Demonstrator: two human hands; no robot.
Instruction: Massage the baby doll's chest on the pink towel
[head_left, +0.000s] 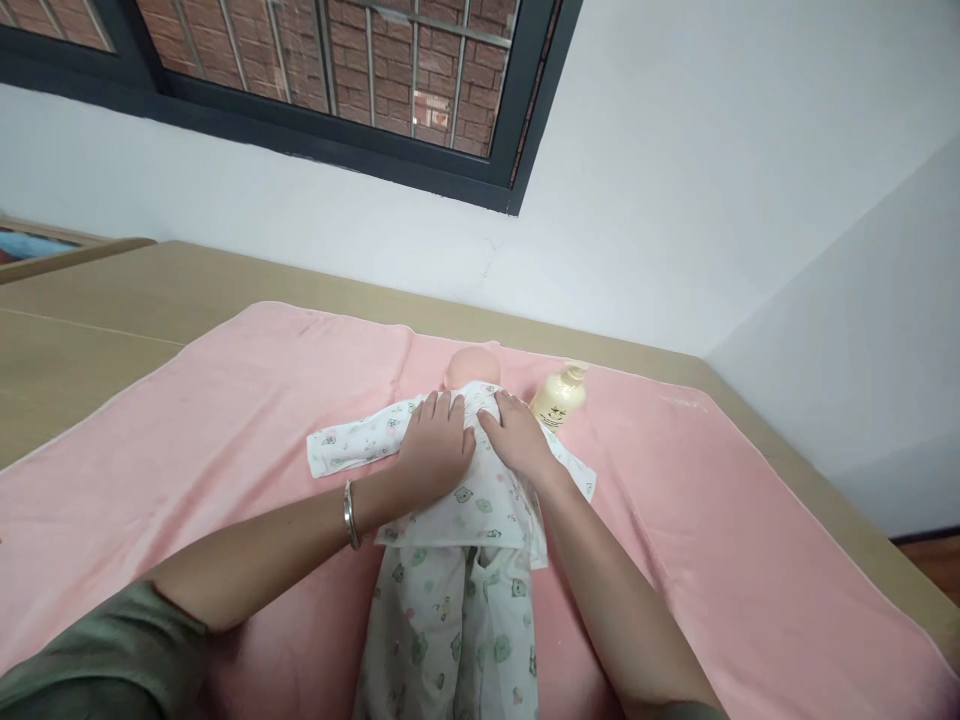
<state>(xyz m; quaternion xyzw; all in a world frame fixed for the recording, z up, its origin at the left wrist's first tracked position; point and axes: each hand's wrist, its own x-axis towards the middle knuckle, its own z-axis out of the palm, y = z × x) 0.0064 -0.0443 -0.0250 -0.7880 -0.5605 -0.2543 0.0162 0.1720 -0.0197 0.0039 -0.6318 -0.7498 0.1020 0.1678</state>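
A baby doll (pixel 471 366) lies on its back on a pink towel (pixel 225 420), dressed in a white printed top (pixel 480 505) and matching trousers (pixel 450 630). My left hand (pixel 435 445) rests flat on the doll's chest, fingers together, near the collar. My right hand (pixel 517 435) lies flat beside it on the other side of the chest. Both palms press the fabric; neither grips anything. A silver bangle (pixel 349 514) is on my left wrist.
A cream pump bottle (pixel 559 396) lies on the towel just right of the doll's head. The towel covers a wooden table (pixel 90 330) set against a white wall, with a barred window (pixel 337 70) above.
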